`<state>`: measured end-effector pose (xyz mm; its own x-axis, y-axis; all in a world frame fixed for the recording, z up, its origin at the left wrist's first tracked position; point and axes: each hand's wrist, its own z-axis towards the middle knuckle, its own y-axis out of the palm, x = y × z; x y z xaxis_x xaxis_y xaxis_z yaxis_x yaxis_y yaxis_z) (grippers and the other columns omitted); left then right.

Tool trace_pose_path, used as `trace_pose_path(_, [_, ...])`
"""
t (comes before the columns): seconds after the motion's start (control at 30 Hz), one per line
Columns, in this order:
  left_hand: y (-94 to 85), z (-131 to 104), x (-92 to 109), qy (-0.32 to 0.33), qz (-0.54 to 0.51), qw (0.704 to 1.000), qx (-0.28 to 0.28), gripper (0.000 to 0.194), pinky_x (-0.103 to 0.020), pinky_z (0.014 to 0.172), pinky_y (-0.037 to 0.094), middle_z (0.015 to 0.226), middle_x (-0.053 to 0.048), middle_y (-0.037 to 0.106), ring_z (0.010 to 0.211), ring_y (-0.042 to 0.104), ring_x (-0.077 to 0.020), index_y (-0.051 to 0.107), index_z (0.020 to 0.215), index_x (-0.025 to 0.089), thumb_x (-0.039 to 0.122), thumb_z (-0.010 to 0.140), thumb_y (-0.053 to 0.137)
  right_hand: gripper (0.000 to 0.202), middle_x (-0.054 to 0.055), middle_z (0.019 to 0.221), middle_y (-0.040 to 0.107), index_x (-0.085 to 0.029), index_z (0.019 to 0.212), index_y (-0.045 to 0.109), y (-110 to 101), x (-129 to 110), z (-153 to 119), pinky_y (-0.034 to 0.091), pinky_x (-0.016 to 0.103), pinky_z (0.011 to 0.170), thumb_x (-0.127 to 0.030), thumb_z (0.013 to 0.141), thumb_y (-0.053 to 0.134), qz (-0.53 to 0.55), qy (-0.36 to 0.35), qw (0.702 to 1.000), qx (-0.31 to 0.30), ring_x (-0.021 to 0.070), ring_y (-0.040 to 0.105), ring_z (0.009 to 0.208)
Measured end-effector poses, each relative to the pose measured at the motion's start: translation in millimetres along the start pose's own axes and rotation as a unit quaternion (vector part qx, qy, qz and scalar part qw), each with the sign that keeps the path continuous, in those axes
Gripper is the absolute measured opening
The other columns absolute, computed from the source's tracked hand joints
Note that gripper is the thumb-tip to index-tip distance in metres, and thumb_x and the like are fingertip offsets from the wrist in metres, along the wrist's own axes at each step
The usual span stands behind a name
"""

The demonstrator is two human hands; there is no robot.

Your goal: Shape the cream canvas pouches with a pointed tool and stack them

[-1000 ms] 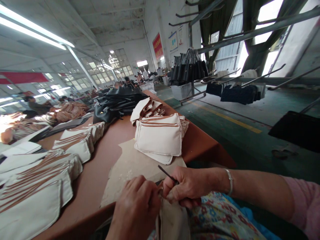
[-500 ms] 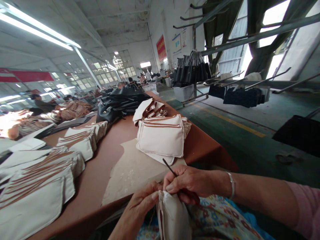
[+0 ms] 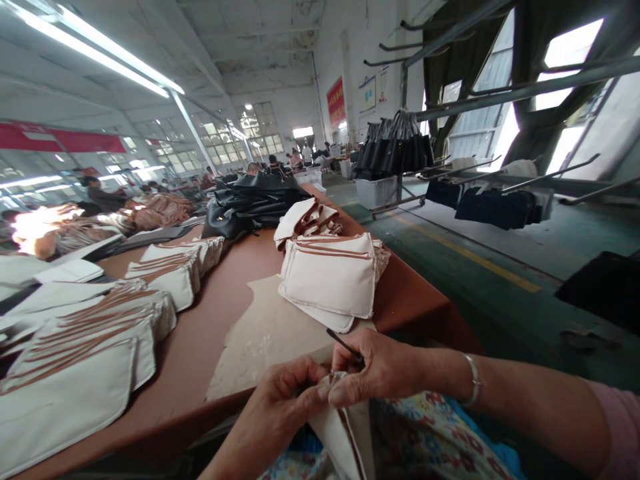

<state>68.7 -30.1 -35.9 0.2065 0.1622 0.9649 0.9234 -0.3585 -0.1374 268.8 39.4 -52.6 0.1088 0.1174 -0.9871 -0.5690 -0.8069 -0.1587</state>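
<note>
Over my lap, a cream fabric piece (image 3: 345, 437) with a brown strip hangs from my fingers. My left hand (image 3: 293, 393) pinches its top edge from the left. My right hand (image 3: 373, 370) grips the same edge from the right, its fingertips touching those of my left hand. A thin dark tool (image 3: 343, 341) sticks out of my right hand towards the upper left; its other end is hidden. Just beyond, a stack of cream pieces with brown edges (image 3: 327, 273) lies on a beige sheet (image 3: 255, 347).
The brown table (image 3: 200, 347) carries rows of cream pieces (image 3: 75, 393) at left and black leather items (image 3: 260, 200) farther back. A metal rack (image 3: 525, 90) with black bags (image 3: 395, 150) stands at right. People sit in the distance.
The cream piece has turned in my hands, and its brown strip now shows along the middle. My fingers have come closer together at its top edge. The camera view has shifted slightly.
</note>
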Motion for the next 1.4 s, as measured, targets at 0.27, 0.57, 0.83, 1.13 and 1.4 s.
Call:
trace_pose_path(0.27, [6.4,0,-2,-0.045,-0.03,0.995,0.078,0.023,-0.023,0.055,0.028,0.062,0.001,0.051,0.058,0.039,-0.0115,0.061,0.072,0.013,0.035,0.077,0.067,0.026,-0.008,0.051,0.047,-0.014,0.08,0.058,4,-10,5,0.028,0.016,0.035,-0.035,0.071,0.072,0.053,0.106,0.993,0.011,0.0041,0.037,0.036])
trace_pose_path(0.57, [1.8,3,-12,-0.042,-0.001,0.996,0.081,0.043,-0.022,0.052,0.026,0.062,0.002,0.047,0.057,0.035,-0.0113,0.062,0.076,0.013,0.056,0.077,0.068,0.01,-0.004,0.055,0.055,-0.011,0.072,0.063,12,-2,9,0.031,0.016,0.042,-0.019,0.067,0.068,0.07,0.058,0.99,0.109,0.0049,0.042,0.046])
trace_pose_path(0.83, [6.6,-3,-11,-0.095,-0.082,0.992,0.032,0.035,-0.021,0.048,0.026,0.06,0.001,0.053,0.052,0.038,-0.0099,0.064,0.073,0.013,0.046,0.073,0.075,0.013,0.001,0.065,0.064,-0.01,0.076,0.07,21,9,4,0.04,0.02,0.056,-0.022,0.073,0.069,-0.004,-0.048,0.989,0.138,0.0097,0.051,0.059])
trace_pose_path(1.13, [15.3,-12,-11,-0.105,-0.267,0.954,0.088,0.035,-0.021,0.047,0.036,0.058,-0.004,0.064,0.047,0.05,-0.0113,0.069,0.068,0.01,0.044,0.072,0.079,0.024,0.006,0.07,0.062,-0.014,0.084,0.07,15,18,-3,0.042,0.024,0.065,-0.029,0.091,0.053,-0.187,-0.296,0.932,0.092,0.0132,0.055,0.065])
trace_pose_path(1.4, [15.3,-15,-15,-0.106,-0.16,0.978,0.076,0.042,-0.019,0.046,0.028,0.056,-0.001,0.059,0.047,0.044,-0.0082,0.063,0.065,0.012,0.049,0.068,0.082,0.026,0.005,0.072,0.057,-0.019,0.085,0.069,6,31,-4,0.037,0.023,0.059,-0.03,0.094,0.048,-0.334,-0.336,0.88,0.031,0.012,0.05,0.063])
